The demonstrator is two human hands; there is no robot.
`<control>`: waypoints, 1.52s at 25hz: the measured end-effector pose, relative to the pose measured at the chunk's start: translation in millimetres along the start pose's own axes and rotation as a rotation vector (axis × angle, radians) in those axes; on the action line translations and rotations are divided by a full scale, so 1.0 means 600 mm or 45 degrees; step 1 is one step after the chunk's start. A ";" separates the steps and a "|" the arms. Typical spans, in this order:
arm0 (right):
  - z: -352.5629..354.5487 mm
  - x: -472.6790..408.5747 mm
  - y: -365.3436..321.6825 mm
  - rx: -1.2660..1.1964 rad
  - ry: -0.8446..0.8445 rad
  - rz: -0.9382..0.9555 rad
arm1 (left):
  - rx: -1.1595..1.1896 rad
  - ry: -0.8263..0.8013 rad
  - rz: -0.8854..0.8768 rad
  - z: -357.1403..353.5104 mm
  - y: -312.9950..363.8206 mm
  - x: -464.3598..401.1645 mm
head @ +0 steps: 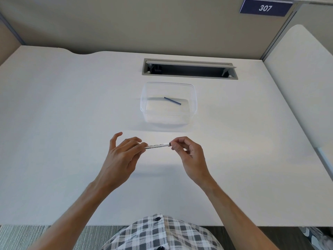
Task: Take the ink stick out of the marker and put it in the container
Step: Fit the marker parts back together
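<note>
A white marker (pixel 157 145) with black print is held level above the white desk (pixel 72 105), between both hands. My left hand (pixel 124 154) pinches its left end between thumb and forefinger, the other fingers spread. My right hand (pixel 187 150) pinches the dark right end with curled fingers. Beyond the hands stands a clear plastic container (pixel 192 91). A thin dark blue ink stick (pixel 172 101) lies on its bottom, slanted down to the right. Whether an ink stick is inside the marker cannot be seen.
A recessed grey cable slot (pixel 189 69) with its flap open sits behind the container. Beige partition walls enclose the desk at the back and right, with a blue sign "307" (pixel 264 8). The desk's front edge is near my checked shirt (pixel 162 233).
</note>
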State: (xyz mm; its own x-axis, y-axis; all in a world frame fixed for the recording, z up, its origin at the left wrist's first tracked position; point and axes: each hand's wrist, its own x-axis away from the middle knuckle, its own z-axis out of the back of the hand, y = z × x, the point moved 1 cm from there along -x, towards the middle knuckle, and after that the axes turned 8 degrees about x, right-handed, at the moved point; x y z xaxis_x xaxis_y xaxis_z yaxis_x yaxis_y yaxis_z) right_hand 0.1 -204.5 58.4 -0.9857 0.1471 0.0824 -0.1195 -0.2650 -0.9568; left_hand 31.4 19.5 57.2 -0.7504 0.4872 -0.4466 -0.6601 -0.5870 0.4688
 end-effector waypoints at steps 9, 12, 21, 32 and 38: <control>-0.005 -0.005 -0.009 0.151 0.035 0.020 | -0.044 -0.004 -0.097 0.000 0.007 0.001; -0.004 -0.001 -0.008 0.158 0.000 0.008 | -0.055 -0.017 -0.106 0.001 0.006 0.002; 0.007 0.010 -0.007 0.253 -0.058 0.159 | -0.034 0.015 -0.055 0.008 0.000 -0.002; -0.004 0.006 -0.014 0.106 -0.008 0.089 | 0.002 0.025 -0.091 0.007 0.015 -0.003; -0.006 0.011 -0.017 0.156 -0.004 0.057 | 0.006 -0.002 -0.089 0.011 0.011 -0.005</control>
State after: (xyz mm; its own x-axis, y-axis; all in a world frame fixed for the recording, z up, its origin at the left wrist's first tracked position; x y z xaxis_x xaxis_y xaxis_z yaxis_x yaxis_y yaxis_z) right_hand -4.8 -197.6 67.7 -0.9907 0.1295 0.0411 -0.0885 -0.3860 -0.9182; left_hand 29.1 18.6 66.4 -0.7028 0.5278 -0.4769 -0.7108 -0.5487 0.4401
